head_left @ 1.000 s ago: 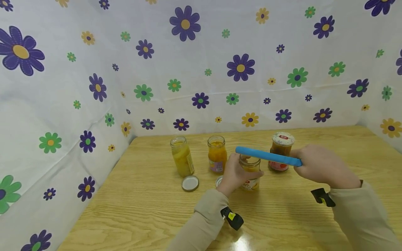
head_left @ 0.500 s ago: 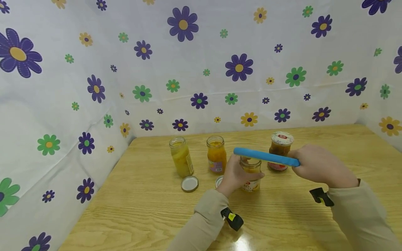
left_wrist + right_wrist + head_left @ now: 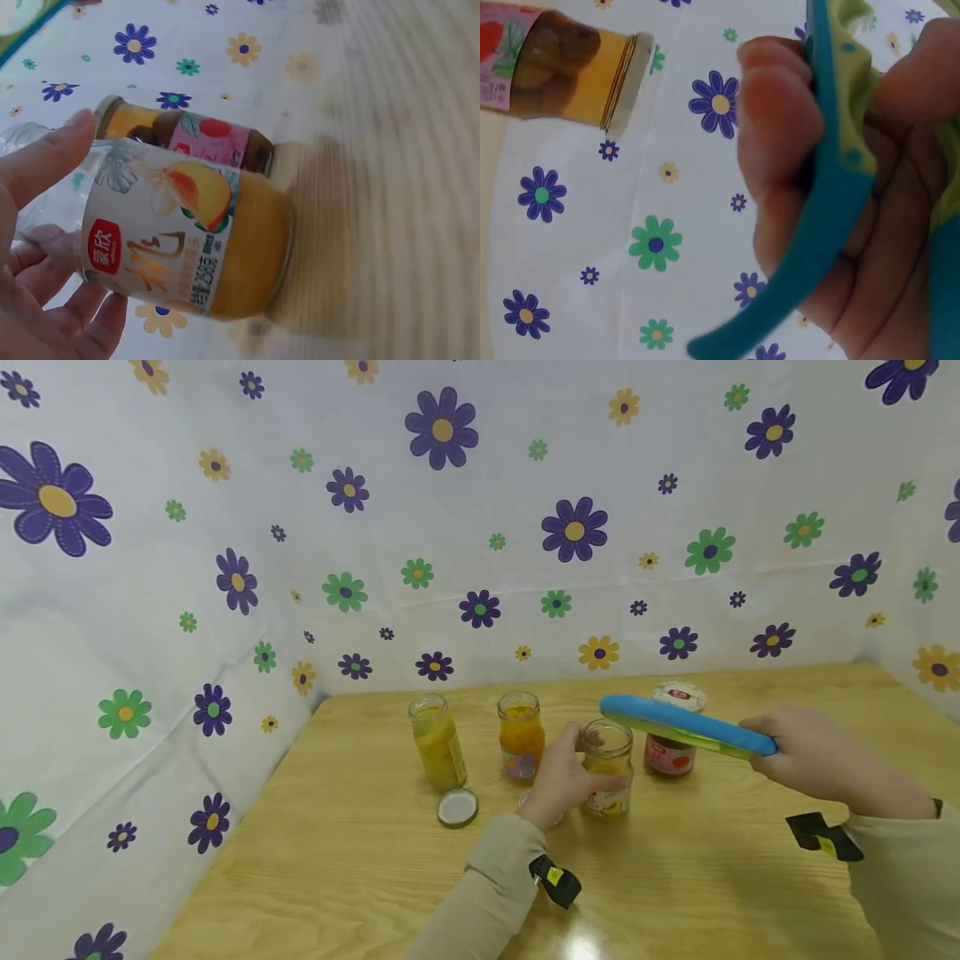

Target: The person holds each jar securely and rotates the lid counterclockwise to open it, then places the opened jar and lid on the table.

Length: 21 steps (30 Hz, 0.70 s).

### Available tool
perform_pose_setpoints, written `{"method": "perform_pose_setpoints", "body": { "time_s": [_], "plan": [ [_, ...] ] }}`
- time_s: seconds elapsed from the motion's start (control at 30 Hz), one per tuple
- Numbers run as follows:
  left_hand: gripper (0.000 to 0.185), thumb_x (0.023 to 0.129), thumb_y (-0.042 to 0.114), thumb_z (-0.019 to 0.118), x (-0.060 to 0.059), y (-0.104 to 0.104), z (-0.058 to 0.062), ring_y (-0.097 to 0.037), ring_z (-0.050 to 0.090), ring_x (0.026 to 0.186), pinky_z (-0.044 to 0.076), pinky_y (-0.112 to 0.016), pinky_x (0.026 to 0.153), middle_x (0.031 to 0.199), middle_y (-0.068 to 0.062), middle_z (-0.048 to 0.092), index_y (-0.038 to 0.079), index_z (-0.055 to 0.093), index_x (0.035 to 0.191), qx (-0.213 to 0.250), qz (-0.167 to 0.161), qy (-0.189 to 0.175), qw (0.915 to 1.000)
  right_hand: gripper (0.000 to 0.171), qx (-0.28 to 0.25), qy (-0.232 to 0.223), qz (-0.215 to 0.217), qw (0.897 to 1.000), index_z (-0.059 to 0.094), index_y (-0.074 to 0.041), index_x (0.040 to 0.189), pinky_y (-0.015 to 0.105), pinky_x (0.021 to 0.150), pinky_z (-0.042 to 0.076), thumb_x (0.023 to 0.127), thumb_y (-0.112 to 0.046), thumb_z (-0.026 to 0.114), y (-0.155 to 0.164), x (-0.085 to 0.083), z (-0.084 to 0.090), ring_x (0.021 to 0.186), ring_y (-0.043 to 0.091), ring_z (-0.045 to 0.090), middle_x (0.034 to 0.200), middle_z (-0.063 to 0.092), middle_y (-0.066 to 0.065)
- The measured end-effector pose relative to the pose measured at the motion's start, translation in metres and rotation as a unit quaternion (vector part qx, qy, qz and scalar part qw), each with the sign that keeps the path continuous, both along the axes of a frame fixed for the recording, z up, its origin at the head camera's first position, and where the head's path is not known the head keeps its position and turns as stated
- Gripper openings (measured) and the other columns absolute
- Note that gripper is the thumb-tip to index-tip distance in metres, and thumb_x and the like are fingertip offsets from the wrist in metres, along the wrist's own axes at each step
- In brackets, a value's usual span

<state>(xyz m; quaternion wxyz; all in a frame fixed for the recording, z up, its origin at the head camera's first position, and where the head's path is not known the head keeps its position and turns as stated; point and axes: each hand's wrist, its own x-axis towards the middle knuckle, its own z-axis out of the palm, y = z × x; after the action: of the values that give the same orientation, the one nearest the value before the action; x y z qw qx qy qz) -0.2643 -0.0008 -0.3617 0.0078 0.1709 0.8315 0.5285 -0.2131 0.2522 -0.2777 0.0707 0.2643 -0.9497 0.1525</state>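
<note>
Peach jar (image 3: 184,240) stands upright on the table (image 3: 360,827), mouth uncapped, clear glass above its label. We take it as our clock centre, twelve toward the flowered cloth (image 3: 510,493).

Left hand (image 3: 566,785), arm lying along seven o'clock, grasps the jar round its upper half. We see the thumb across the near side, fingers wrapping the far side.

Right hand (image 3: 817,760), well out at three o'clock, has fingers and thumb clenched on a blue tool (image 3: 682,720). In the right wrist view we make out a yellow-green, scalloped inner edge. Tool slants in the air, free tip near the jar's mouth at about one o'clock; from the left wrist we see a gap between the two.

Lidded jar (image 3: 670,755) at two o'clock, upright, pink label, pale cap on; the tool crosses in front of it from our head view. Orange jar (image 3: 520,739) at ten o'clock, uncapped. Yellow jar (image 3: 439,747) farther out, between nine and ten, also uncapped. First lid (image 3: 457,807) lies at nine o'clock, pale face up, just beside the yellow jar's foot. Second lid (image 3: 524,797), nearer in on the same line, we find mostly hidden by the left hand.

Both arms: tan sleeves (image 3: 487,889).
</note>
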Motion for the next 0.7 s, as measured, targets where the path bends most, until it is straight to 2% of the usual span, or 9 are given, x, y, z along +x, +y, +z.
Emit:
{"method": "perform_pose_setpoints", "body": {
  "time_s": [0.13, 0.3, 0.43, 0.57, 0.7],
  "plan": [
    [0.047, 0.066, 0.026, 0.078, -0.013, 0.006, 0.003, -0.015, 0.048, 0.105, 0.042, -0.030, 0.087, 0.100, 0.008, 0.053, 0.015, 0.050, 0.102, -0.039, -0.007, 0.010, 0.9991, 0.013, -0.017, -0.067, 0.004, 0.998, 0.058, -0.009, 0.070, 0.020, 0.043, 0.029, 0.071, 0.003, 0.053, 0.013, 0.001, -0.003, 0.044, 0.004, 0.036, 0.055, 0.049, -0.010],
    [0.043, 0.072, 0.015, 0.074, -0.029, 0.011, 0.007, -0.020, 0.048, 0.108, 0.041, -0.031, 0.088, 0.101, 0.001, 0.056, 0.010, 0.051, 0.108, -0.079, -0.016, 0.025, 0.9964, 0.013, -0.030, -0.153, 0.029, 0.987, 0.059, -0.008, 0.069, 0.021, 0.042, 0.034, 0.071, 0.002, 0.050, 0.019, -0.003, -0.019, 0.045, 0.005, 0.042, 0.056, 0.051, -0.008],
    [0.039, 0.074, 0.008, 0.071, -0.041, 0.015, 0.013, -0.020, 0.048, 0.107, 0.041, -0.031, 0.088, 0.104, -0.002, 0.057, 0.008, 0.053, 0.110, -0.091, -0.022, 0.005, 0.9956, 0.013, -0.043, -0.200, 0.032, 0.978, 0.060, -0.006, 0.073, 0.023, 0.040, 0.035, 0.074, 0.000, 0.049, 0.019, -0.010, -0.033, 0.046, 0.008, 0.047, 0.057, 0.053, -0.005],
    [0.045, 0.072, 0.017, 0.073, -0.049, 0.018, 0.016, -0.019, 0.048, 0.104, 0.041, -0.030, 0.087, 0.104, -0.001, 0.057, 0.007, 0.054, 0.112, -0.112, -0.027, -0.012, 0.9933, 0.015, -0.049, -0.255, 0.023, 0.966, 0.055, -0.006, 0.067, 0.024, 0.039, 0.034, 0.076, 0.002, 0.046, 0.013, -0.017, -0.046, 0.044, 0.012, 0.047, 0.055, 0.053, 0.000],
    [0.053, 0.070, 0.024, 0.075, -0.052, 0.020, 0.016, -0.019, 0.048, 0.104, 0.041, -0.029, 0.087, 0.107, -0.002, 0.057, 0.008, 0.053, 0.116, -0.133, -0.030, -0.015, 0.9906, 0.013, -0.062, -0.309, 0.015, 0.949, 0.053, -0.003, 0.073, 0.028, 0.042, 0.040, 0.075, 0.005, 0.043, 0.004, -0.024, -0.058, 0.044, 0.015, 0.048, 0.056, 0.051, 0.004]
  ]
}}
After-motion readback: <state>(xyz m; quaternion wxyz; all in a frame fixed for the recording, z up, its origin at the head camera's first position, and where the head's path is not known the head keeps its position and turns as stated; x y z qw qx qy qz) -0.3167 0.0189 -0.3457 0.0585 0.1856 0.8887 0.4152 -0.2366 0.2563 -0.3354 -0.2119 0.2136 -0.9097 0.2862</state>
